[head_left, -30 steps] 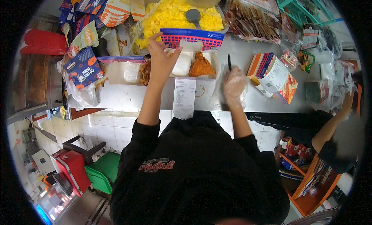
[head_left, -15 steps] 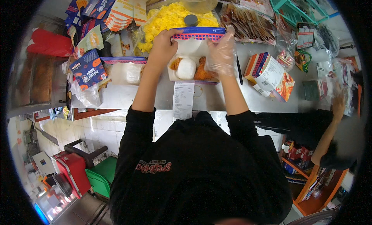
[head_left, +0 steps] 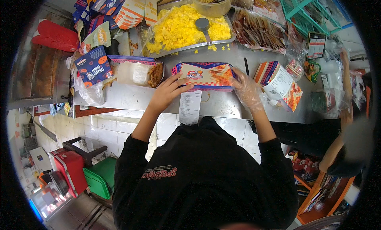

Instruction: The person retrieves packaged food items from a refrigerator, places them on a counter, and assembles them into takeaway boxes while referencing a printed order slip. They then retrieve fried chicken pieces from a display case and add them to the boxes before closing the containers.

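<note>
A printed cardboard food box [head_left: 206,76] lies on the steel counter [head_left: 131,96] with its lid down. My left hand [head_left: 166,93], bare, presses against the box's left end. My right hand [head_left: 247,88], in a clear plastic glove, grips the box's right end. A white paper receipt [head_left: 189,107] hangs over the counter's front edge just below the box.
Behind the box a metal tray of yellow rice [head_left: 186,27] holds a scoop. An open box with food [head_left: 139,71] sits to the left, stacked printed boxes [head_left: 278,83] to the right. Another person's arm [head_left: 341,127] reaches in at the right edge.
The box's lid was raised and the food inside showed; now it is folded down. Both hands moved from the lid's top edge to the box's two ends.
</note>
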`<state>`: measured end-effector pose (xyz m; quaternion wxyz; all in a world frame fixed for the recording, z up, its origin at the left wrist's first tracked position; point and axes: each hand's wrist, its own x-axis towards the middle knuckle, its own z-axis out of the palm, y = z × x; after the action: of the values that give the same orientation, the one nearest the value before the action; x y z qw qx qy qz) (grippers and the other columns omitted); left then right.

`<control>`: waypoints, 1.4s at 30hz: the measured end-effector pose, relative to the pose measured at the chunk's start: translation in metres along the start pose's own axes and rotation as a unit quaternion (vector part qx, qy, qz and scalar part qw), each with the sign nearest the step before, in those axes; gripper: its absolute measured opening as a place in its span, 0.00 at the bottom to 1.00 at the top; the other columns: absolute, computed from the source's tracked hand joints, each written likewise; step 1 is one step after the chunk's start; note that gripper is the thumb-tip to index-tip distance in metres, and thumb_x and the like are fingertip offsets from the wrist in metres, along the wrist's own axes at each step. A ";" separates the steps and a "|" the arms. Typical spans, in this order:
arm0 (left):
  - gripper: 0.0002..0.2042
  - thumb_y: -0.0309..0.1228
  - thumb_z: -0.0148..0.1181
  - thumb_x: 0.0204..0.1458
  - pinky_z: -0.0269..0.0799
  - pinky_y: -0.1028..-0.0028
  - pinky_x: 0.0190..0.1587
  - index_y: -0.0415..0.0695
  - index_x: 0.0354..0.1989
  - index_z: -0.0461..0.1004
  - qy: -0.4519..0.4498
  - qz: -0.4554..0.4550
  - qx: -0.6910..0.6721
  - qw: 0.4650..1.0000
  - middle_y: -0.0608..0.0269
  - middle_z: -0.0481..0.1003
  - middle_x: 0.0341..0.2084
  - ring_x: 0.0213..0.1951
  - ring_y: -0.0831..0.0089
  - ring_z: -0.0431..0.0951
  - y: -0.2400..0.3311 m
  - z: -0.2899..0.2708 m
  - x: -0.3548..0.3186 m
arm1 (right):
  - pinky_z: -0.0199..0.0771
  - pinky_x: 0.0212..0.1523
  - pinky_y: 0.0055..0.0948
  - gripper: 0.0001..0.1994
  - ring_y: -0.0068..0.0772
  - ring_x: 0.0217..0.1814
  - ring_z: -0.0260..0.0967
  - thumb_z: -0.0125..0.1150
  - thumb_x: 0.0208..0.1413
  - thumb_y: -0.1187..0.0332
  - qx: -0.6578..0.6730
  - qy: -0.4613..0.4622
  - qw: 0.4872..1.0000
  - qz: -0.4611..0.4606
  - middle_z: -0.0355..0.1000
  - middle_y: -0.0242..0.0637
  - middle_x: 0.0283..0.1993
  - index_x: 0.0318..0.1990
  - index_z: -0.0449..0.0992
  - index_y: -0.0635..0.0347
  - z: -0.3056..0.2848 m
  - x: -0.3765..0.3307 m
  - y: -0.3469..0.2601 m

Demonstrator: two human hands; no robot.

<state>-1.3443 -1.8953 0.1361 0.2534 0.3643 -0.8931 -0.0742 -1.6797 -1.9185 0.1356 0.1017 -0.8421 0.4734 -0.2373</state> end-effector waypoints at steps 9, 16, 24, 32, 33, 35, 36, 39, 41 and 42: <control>0.32 0.19 0.63 0.38 0.68 0.62 0.60 0.55 0.58 0.70 0.008 -0.109 -0.071 0.991 0.63 0.70 0.56 0.64 0.54 0.65 0.007 -0.019 0.024 | 0.70 0.54 0.49 0.24 0.47 0.53 0.71 0.69 0.35 0.64 0.025 -0.012 0.982 -0.186 0.72 0.45 0.51 0.45 0.74 0.57 0.007 -0.028 -0.058; 0.30 0.18 0.63 0.39 0.61 0.60 0.66 0.49 0.56 0.71 -0.047 -0.089 -0.094 0.990 0.59 0.69 0.59 0.64 0.53 0.63 0.003 -0.020 0.028 | 0.74 0.44 0.50 0.20 0.44 0.40 0.74 0.56 0.58 0.59 -0.046 -0.332 0.919 0.208 0.74 0.41 0.48 0.55 0.72 0.57 0.080 0.031 -0.101; 0.22 0.36 0.65 0.50 0.54 0.55 0.68 0.47 0.54 0.70 -0.068 -0.183 -0.111 0.974 0.57 0.61 0.64 0.70 0.45 0.50 0.015 0.025 0.001 | 0.74 0.45 0.43 0.13 0.48 0.40 0.73 0.60 0.55 0.67 0.142 0.202 0.968 0.054 0.76 0.47 0.39 0.45 0.77 0.63 0.010 -0.038 -0.094; 0.43 0.43 0.64 0.53 0.54 0.55 0.66 0.34 0.69 0.46 0.136 -0.361 -0.167 0.907 0.29 0.53 0.63 0.65 0.37 0.55 0.005 0.084 0.044 | 0.65 0.59 0.43 0.37 0.54 0.51 0.72 0.52 0.57 0.40 0.224 -0.137 0.895 0.360 0.73 0.61 0.47 0.60 0.67 0.68 0.013 0.067 -0.055; 0.45 0.43 0.65 0.52 0.56 0.55 0.65 0.34 0.70 0.43 0.142 -0.328 -0.144 0.923 0.31 0.53 0.64 0.64 0.35 0.55 0.003 0.085 0.042 | 0.64 0.61 0.44 0.39 0.55 0.55 0.70 0.55 0.55 0.39 0.208 -0.109 0.930 0.281 0.72 0.63 0.50 0.62 0.65 0.68 0.022 0.069 -0.056; 0.47 0.43 0.66 0.51 0.57 0.55 0.64 0.34 0.70 0.41 0.131 -0.307 -0.158 0.929 0.32 0.52 0.64 0.63 0.33 0.56 -0.001 0.085 0.036 | 0.61 0.63 0.48 0.43 0.57 0.60 0.66 0.59 0.51 0.39 0.067 -0.049 0.980 0.178 0.68 0.64 0.56 0.64 0.62 0.65 0.036 0.066 -0.050; 0.47 0.43 0.65 0.51 0.57 0.55 0.64 0.34 0.70 0.41 0.115 -0.320 -0.192 0.921 0.32 0.52 0.65 0.63 0.33 0.56 -0.005 0.083 0.034 | 0.59 0.64 0.51 0.43 0.58 0.63 0.63 0.61 0.48 0.39 -0.056 -0.016 0.987 0.150 0.65 0.63 0.59 0.65 0.62 0.62 0.045 0.062 -0.047; 0.45 0.45 0.64 0.52 0.56 0.53 0.64 0.35 0.70 0.43 0.094 -0.320 -0.158 0.929 0.33 0.56 0.62 0.60 0.37 0.61 -0.007 0.074 0.031 | 0.51 0.66 0.60 0.44 0.60 0.69 0.54 0.65 0.42 0.40 -0.148 -0.102 0.984 0.018 0.54 0.58 0.69 0.68 0.61 0.45 0.041 0.062 -0.036; 0.42 0.44 0.63 0.53 0.58 0.51 0.62 0.35 0.69 0.48 0.093 -0.342 -0.058 0.933 0.36 0.61 0.59 0.59 0.44 0.63 0.001 0.073 0.023 | 0.53 0.65 0.57 0.44 0.59 0.68 0.56 0.66 0.41 0.39 -0.192 -0.147 0.965 -0.102 0.55 0.57 0.68 0.68 0.61 0.40 0.033 0.072 -0.042; 0.39 0.43 0.63 0.52 0.59 0.52 0.60 0.38 0.68 0.52 0.132 -0.299 0.013 0.945 0.41 0.63 0.57 0.57 0.47 0.64 0.008 0.075 0.015 | 0.54 0.64 0.55 0.44 0.57 0.66 0.57 0.66 0.41 0.40 -0.212 -0.178 0.956 -0.098 0.56 0.56 0.67 0.68 0.60 0.39 0.030 0.075 -0.046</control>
<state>-1.3967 -1.9037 0.0805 0.3310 0.6244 -0.7022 -0.0865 -1.5973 -1.9586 0.1509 -0.0201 -0.9153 0.4021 0.0131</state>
